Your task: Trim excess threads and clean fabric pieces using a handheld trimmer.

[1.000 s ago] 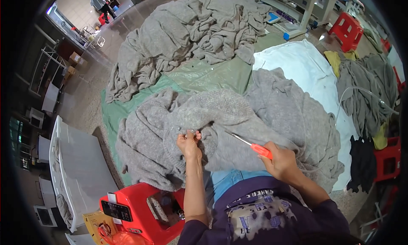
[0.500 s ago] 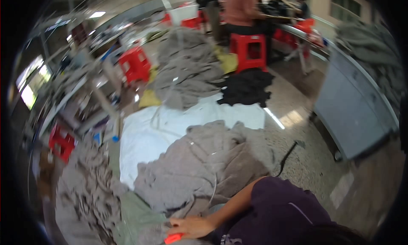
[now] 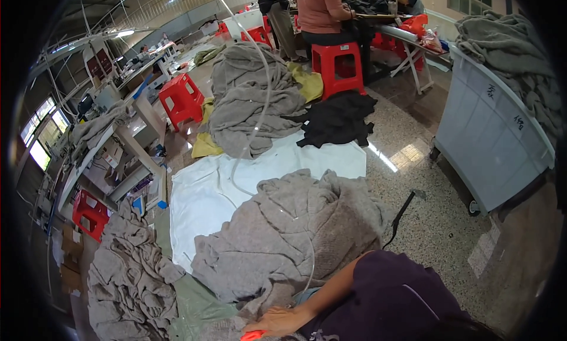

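Observation:
At the lower edge, my right hand (image 3: 277,322) is closed on a small orange-red object (image 3: 253,335), most of which is hidden by the hand and cut off by the frame. Its kind does not show. The forearm comes from a dark purple sleeve (image 3: 384,282). Grey-brown knit fabric (image 3: 227,328) lies beside and under the hand. Just beyond it spreads a large heap of grey-brown knit pieces (image 3: 295,229), partly on a white sheet (image 3: 204,187). My left hand is not in view.
Another knit pile (image 3: 133,276) lies at left on green sheeting (image 3: 201,308). Farther off are a grey fabric heap (image 3: 248,98), black cloth (image 3: 339,119) and red stools (image 3: 180,98). A wheeled grey bin (image 3: 496,122) stands at right. A person (image 3: 322,13) sits at the back.
The view has shifted slightly and become sharper. My right hand sits a little farther right in the picture, still closed on the orange-red object.

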The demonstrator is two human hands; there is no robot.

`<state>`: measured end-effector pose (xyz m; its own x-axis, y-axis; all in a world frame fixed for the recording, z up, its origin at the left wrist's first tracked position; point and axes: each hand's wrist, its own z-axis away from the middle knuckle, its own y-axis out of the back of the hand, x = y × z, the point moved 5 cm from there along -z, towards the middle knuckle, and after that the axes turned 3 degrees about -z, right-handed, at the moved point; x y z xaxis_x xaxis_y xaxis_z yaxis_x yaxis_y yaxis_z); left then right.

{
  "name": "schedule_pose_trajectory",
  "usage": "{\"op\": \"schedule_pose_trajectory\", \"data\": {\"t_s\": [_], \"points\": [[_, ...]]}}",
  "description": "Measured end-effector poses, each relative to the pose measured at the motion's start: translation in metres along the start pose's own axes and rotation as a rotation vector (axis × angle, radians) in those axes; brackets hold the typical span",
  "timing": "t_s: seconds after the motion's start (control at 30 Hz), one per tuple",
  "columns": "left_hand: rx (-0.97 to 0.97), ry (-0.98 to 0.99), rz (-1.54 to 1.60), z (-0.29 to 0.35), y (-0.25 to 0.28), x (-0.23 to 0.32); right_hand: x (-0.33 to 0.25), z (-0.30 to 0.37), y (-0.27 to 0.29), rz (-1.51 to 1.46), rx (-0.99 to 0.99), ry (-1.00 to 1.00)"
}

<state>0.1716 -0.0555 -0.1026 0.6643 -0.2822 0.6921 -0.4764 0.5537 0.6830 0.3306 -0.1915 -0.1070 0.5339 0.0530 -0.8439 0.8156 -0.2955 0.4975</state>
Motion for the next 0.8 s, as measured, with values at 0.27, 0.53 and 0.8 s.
{"op": "schedule_pose_trajectory", "data": {"t_s": [0.27,0.53,0.8], "points": [[0.048,0.087,0.031,-0.004,0.018,-0.025,0.001,0.0,0.002,-0.045,0.095,0.051],[0.049,0.14,0.068,-0.027,0.027,-0.033,0.011,0.005,0.0,-0.098,0.094,0.07],[0.36,0.634,0.223,0.135,0.067,-0.129,0.009,0.004,0.018,-0.02,0.066,-0.116]]}}
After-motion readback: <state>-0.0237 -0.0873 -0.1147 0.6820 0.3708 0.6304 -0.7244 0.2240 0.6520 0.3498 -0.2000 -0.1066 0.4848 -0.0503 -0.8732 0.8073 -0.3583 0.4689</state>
